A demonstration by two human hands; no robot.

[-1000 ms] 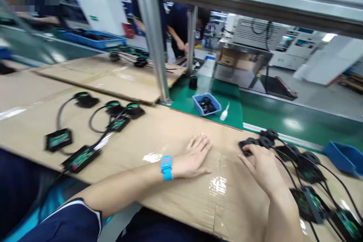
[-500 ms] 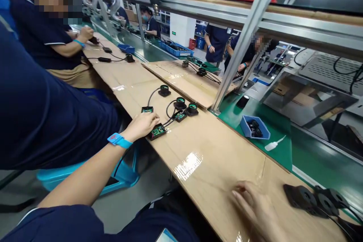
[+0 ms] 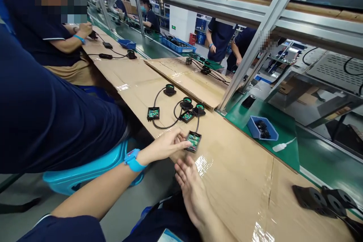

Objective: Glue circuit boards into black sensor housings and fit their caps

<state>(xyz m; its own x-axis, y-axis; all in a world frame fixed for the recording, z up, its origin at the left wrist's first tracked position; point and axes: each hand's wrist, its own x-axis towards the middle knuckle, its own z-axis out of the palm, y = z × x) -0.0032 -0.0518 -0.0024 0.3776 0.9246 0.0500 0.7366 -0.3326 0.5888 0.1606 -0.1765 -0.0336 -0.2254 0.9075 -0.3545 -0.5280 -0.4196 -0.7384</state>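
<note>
My left hand (image 3: 169, 144) grips the near edge of a small black box with a green circuit board (image 3: 194, 141) inside, thumb along its side. A grey cable links this box to a round black housing (image 3: 199, 109). Just below, my right hand (image 3: 193, 187) is open with fingers stretched out, holding nothing. Beyond them lie a second open box with a board (image 3: 153, 113), a third one (image 3: 187, 116), and two more round housings, one at the back (image 3: 169, 89) and one in the middle (image 3: 186, 103). Cables join them.
Cardboard (image 3: 241, 170) covers the bench. Black parts with cables (image 3: 314, 200) lie at right. A blue bin (image 3: 262, 127) and a white bottle (image 3: 280, 146) sit on the green mat. A metal post (image 3: 263, 41) rises behind. A co-worker (image 3: 56, 102) sits close at left.
My left hand has moved right with a circuit-board box, pulling it away from the bench edge. My right hand has come left from the cardboard to just below that box.
</note>
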